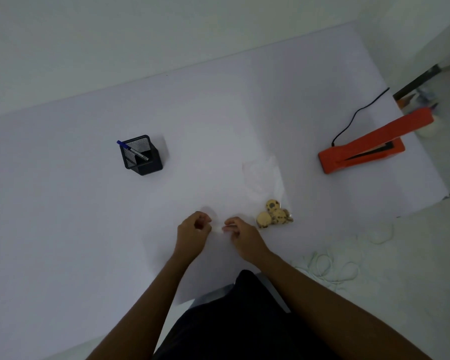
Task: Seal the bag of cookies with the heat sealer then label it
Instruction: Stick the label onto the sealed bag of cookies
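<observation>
A clear plastic bag (266, 178) lies on the white table (89, 203), with several chocolate-chip cookies (273, 214) bunched at its near end. Just left of the cookies, my left hand (192, 231) and my right hand (240, 233) pinch a small white label (218, 229) between their fingertips, close above the table. The orange heat sealer (366, 149) stands at the right with its lever arm raised, well away from both hands.
A black mesh pen holder (142, 155) with a blue-capped pen (131, 149) stands at the left middle. The sealer's black cord (356, 115) runs off the table's far right edge. White cables (333, 266) lie on the floor at the right.
</observation>
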A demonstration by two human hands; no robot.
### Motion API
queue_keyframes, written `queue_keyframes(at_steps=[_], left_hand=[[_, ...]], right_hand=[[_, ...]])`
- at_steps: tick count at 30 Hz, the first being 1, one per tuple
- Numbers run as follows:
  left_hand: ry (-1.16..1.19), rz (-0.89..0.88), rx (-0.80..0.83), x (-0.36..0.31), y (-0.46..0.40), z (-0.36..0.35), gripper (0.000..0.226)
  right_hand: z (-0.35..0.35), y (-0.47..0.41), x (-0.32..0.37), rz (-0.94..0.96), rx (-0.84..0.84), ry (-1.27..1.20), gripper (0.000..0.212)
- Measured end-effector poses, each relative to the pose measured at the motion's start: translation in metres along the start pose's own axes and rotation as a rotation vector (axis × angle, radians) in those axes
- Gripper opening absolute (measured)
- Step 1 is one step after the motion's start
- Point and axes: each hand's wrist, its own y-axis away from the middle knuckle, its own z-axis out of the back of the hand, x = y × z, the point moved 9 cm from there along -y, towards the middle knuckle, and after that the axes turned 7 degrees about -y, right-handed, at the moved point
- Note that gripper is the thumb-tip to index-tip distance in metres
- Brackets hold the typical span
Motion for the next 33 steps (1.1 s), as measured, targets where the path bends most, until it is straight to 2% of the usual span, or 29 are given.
queue_keyframes(at_steps=[6,11,16,18,22,26,31,33], left_hand=[[0.415,0.179,0.096,-0.005,0.012,0.036,0.015],[0.729,0.307,0.177,-0.033,0.027,0.048,0.019],[0.981,0.365,0.304,-0.066,0.032,0.04,0.023],[1.067,0.396,0.355,-0.08,0.033,0.033,0.024],[1.179,0.424,0.475,-0.111,0.031,0.016,0.03],[1.109,0.379,0.493,-0.138,0.022,0.003,0.031],[0.408,0.105,0.186,-0.165,-0.004,0.007,0.02],[0.261,-0.013,0.112,-0.181,-0.01,0.002,0.016]], right_hand=[[-0.004,0.007,0.034,0.097,-0.004,-0.069,0.033],[0.001,0.022,0.095,0.254,0.019,-0.113,0.05],[0.044,0.023,0.119,0.297,-0.221,-0.161,0.053],[0.058,0.02,0.125,0.307,-0.236,-0.18,0.053],[0.082,0.016,0.141,0.28,-0.133,-0.282,0.016],[0.116,0.013,0.142,0.234,-0.075,-0.366,0.016],[0.152,0.001,0.134,0.174,-0.027,-0.41,0.019],[0.163,-0.004,0.133,0.176,-0.006,-0.401,0.019]])
